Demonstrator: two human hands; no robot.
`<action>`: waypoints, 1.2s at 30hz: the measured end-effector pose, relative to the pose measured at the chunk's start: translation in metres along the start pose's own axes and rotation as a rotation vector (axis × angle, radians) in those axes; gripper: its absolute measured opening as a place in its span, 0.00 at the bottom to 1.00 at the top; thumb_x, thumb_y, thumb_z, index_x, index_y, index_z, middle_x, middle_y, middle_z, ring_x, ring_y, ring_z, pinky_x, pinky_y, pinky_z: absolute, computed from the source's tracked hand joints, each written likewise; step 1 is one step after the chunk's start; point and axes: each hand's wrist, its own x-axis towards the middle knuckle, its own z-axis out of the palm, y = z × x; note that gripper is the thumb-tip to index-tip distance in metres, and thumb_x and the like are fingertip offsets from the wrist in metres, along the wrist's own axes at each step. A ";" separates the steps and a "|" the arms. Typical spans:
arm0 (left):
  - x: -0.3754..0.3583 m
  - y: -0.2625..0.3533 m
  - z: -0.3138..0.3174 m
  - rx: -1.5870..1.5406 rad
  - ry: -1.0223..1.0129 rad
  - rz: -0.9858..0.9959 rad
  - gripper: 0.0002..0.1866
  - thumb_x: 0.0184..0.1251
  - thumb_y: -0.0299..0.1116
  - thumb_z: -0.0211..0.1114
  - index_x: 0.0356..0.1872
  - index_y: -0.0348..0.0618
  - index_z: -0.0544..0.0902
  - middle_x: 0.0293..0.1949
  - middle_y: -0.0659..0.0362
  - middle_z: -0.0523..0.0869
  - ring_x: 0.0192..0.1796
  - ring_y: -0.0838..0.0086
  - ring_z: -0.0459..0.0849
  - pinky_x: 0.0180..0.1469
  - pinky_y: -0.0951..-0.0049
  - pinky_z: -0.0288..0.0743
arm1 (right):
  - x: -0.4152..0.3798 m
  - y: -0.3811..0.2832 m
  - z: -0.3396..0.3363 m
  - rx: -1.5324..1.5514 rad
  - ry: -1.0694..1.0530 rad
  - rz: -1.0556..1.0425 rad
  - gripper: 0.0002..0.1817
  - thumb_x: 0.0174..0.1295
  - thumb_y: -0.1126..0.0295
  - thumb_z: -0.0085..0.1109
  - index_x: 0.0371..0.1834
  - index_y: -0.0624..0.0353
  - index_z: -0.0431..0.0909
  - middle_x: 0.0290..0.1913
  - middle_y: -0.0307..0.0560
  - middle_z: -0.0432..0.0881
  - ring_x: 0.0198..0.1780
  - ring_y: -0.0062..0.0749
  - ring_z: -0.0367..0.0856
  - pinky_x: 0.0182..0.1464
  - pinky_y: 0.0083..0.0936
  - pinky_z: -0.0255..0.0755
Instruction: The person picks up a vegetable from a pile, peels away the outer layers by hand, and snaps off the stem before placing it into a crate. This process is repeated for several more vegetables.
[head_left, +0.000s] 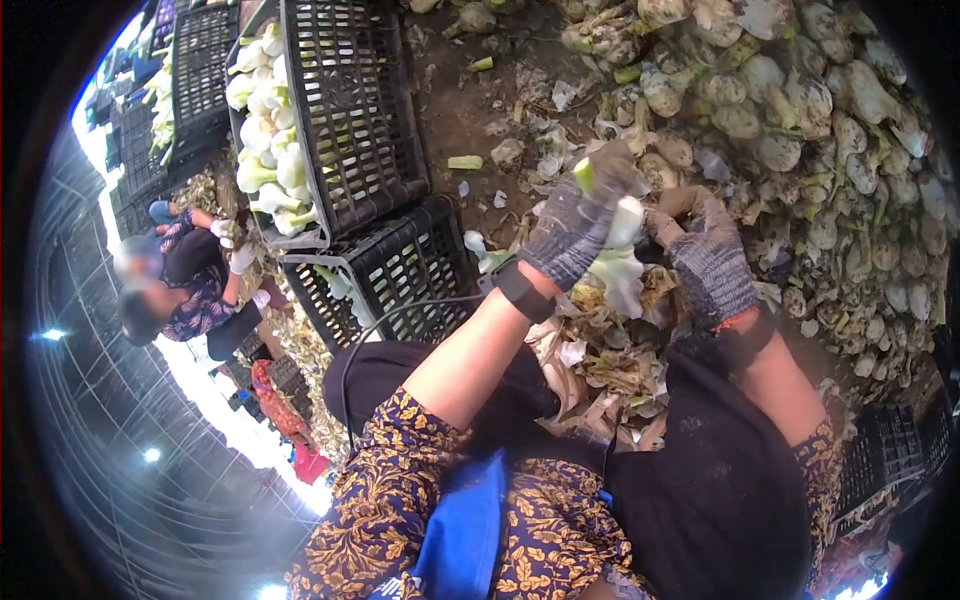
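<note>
Left hand (582, 222) clamps its fingers round a white garlic bulb (627, 222); right hand (711, 255) curls just beside, grip unclear!

You have two hands (575, 225) in grey knit gloves (708, 262), two dark wristbands (523, 291), one smooth white bulb (626, 222), two nearest black slatted plastic crates (352, 110), and uncountably many dirty off-white bulbs (780, 152).
</note>
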 end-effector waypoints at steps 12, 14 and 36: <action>0.003 -0.020 -0.011 -0.143 0.062 -0.057 0.17 0.69 0.43 0.50 0.47 0.42 0.76 0.41 0.59 0.81 0.40 0.73 0.81 0.42 0.74 0.76 | 0.013 0.042 -0.018 -0.068 -0.133 -0.109 0.18 0.63 0.68 0.46 0.56 0.60 0.70 0.52 0.49 0.76 0.51 0.31 0.75 0.54 0.23 0.66; -0.001 -0.001 -0.005 0.033 0.073 0.078 0.18 0.70 0.43 0.47 0.48 0.40 0.75 0.44 0.58 0.80 0.44 0.71 0.79 0.47 0.72 0.73 | 0.014 0.048 -0.019 0.211 -0.304 0.050 0.18 0.65 0.68 0.40 0.56 0.58 0.69 0.53 0.50 0.74 0.55 0.33 0.72 0.56 0.25 0.64; -0.010 0.007 -0.004 0.433 -0.020 0.446 0.13 0.67 0.31 0.48 0.48 0.38 0.75 0.42 0.49 0.79 0.44 0.61 0.78 0.47 0.67 0.71 | -0.004 -0.002 -0.007 0.276 -0.296 0.240 0.19 0.56 0.58 0.57 0.44 0.62 0.75 0.36 0.43 0.79 0.31 0.22 0.77 0.33 0.19 0.70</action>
